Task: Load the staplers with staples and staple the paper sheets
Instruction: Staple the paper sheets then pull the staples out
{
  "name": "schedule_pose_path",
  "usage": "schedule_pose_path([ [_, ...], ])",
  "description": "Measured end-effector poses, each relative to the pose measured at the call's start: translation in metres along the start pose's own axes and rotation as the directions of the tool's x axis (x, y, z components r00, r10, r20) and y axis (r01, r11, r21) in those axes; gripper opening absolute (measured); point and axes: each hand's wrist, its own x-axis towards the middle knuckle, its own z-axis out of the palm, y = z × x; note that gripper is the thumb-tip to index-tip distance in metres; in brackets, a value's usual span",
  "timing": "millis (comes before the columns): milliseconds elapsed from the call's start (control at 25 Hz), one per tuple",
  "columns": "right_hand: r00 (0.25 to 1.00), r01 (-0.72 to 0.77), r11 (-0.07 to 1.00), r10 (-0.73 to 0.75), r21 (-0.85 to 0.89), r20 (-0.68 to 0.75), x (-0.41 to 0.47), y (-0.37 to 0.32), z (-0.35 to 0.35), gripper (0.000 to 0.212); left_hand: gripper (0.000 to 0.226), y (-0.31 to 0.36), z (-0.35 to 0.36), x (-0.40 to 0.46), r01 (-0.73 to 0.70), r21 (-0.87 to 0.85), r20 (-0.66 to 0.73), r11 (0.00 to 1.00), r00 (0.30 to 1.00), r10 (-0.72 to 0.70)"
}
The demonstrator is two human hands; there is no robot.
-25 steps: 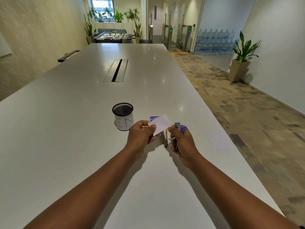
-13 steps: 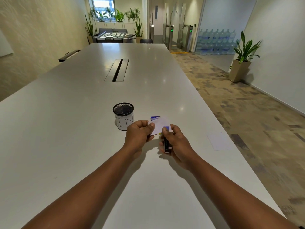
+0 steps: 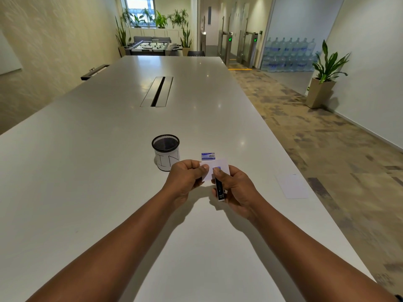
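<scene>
The left hand (image 3: 185,175) pinches a small white paper slip (image 3: 214,168) between thumb and curled fingers at its 9 o'clock edge, holding it up off the table (image 3: 87,171) so that the free side faces the other hand. The right hand (image 3: 236,188) wraps its fingers around a slim dark stapler (image 3: 219,188) with a purple tip, thumb pressing on the top at the front end. The stapler's nose sits over the slip's lower edge, at about 6 o'clock on the paper; this looks like the stapling step itself, with the thumb placed to squeeze the head down. Whether the paper is one sheet or several I cannot tell, nor whether it lies fully inside the mouth of the stapler.

Holding the slip by the far side from the stapler keeps the left fingertips out of the way of the staple and keeps the paper taut enough to slide into the slot.

A small blue staple box (image 3: 208,156) lies on the table just beyond the hands at 12 o'clock, within easy reach for reloading. A black mesh cup (image 3: 165,151) with a white label reading "IN" stands at 10 o'clock from the hands. A separate white sheet (image 3: 293,186) lies flat at 3 o'clock near the table's edge, well apart, probably awaiting its turn or already done.
</scene>
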Motion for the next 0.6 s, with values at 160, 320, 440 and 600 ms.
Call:
schedule_pose_path([
  [160,1.0,-0.011,1.0,0.011,0.015,0.018,-0.001,0.0,0.003,0.044,0.01,-0.001,-0.002,0.0,-0.003,-0.017,0.002,1.0,1.0,0.003],
  [320,1.0,-0.021,1.0,0.021,0.014,0.023,0.0,0.001,0.003,0.046,0.01,-0.002,-0.005,0.0,-0.004,-0.014,0.003,1.0,1.0,0.004],
  [440,1.0,-0.006,1.0,0.006,0.004,0.009,0.001,0.004,0.004,0.047,0.01,-0.002,-0.005,0.0,-0.004,-0.012,0.001,1.0,1.0,0.004],
  [600,0.992,0.102,0.994,-0.106,-0.048,-0.075,0.003,0.01,0.003,0.024,0.009,-0.002,-0.002,-0.004,-0.02,-0.014,0.019,1.0,1.0,0.021],
])
